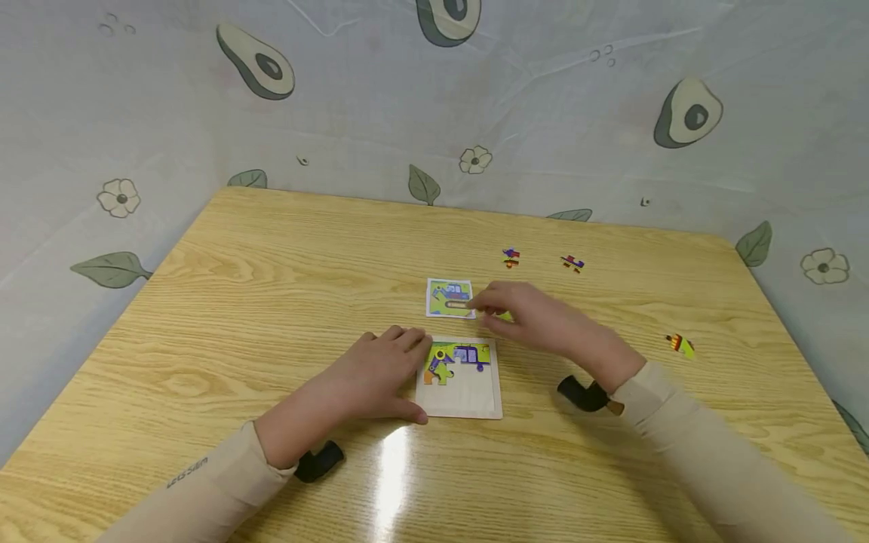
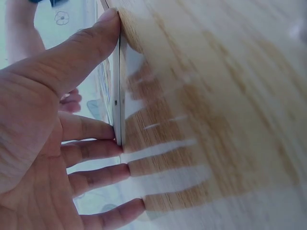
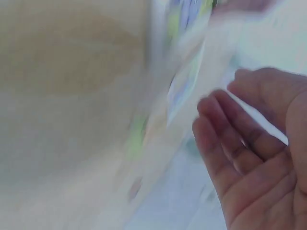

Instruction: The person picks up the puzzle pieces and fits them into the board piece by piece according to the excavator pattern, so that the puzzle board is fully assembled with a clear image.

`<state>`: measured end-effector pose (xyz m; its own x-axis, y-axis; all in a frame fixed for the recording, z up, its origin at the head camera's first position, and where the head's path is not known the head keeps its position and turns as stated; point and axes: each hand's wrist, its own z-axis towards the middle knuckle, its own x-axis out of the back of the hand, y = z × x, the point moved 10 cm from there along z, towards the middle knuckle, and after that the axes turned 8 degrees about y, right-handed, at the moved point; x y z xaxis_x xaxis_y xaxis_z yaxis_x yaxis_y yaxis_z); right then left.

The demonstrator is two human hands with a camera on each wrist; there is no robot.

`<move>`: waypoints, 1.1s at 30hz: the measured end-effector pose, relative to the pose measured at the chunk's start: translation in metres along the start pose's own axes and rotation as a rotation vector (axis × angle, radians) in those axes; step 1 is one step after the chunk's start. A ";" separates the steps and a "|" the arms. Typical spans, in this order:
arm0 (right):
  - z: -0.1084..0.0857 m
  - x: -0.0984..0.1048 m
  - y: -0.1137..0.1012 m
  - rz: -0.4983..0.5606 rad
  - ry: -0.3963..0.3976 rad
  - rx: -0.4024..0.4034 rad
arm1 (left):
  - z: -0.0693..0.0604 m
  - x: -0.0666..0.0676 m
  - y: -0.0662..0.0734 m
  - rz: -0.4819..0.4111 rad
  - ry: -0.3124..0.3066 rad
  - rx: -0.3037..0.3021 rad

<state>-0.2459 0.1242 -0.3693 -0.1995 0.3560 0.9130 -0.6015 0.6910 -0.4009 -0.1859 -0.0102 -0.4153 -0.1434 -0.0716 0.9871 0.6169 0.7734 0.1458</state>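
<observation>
A square wooden puzzle board point(image 1: 462, 400) lies on the table, with several joined pieces of a purple-blue vehicle along its top and left. My left hand point(image 1: 373, 373) rests at the board's left side, thumb near the lower corner and straight fingers near the upper one. In the left wrist view the thumb point(image 2: 86, 50) touches the board's edge point(image 2: 118, 96). Behind the board lies a small picture card point(image 1: 441, 308). My right hand point(image 1: 526, 313) hovers at the card's right side, its fingers loosely bent with nothing visible between them. A green piece point(image 1: 505, 316) shows partly beneath it.
Loose puzzle pieces lie farther back: one group point(image 1: 511, 257) behind the card, another piece point(image 1: 572, 262) right of it. A red, yellow and green piece point(image 1: 681, 345) is at the far right. A cloth with avocado prints point(image 1: 475, 90) hangs behind the table point(image 1: 271, 249).
</observation>
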 end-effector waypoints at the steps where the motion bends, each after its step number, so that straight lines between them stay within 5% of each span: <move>1: 0.003 0.007 0.012 -0.028 0.027 -0.036 | 0.000 0.000 0.000 0.000 0.003 -0.001; 7: 0.014 0.030 0.074 -0.115 0.085 -0.220 | -0.002 0.000 0.000 -0.009 0.004 0.002; 12: 0.020 0.035 0.104 -0.097 0.109 -0.287 | -0.002 -0.001 -0.001 -0.012 -0.007 0.009; 33: 0.047 0.022 0.129 -0.084 0.107 -0.294 | -0.001 0.000 0.000 -0.007 0.002 0.002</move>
<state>-0.3643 0.1921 -0.3975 -0.0669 0.3438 0.9367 -0.3598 0.8673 -0.3440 -0.1855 -0.0108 -0.4153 -0.1465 -0.0784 0.9861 0.6142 0.7742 0.1528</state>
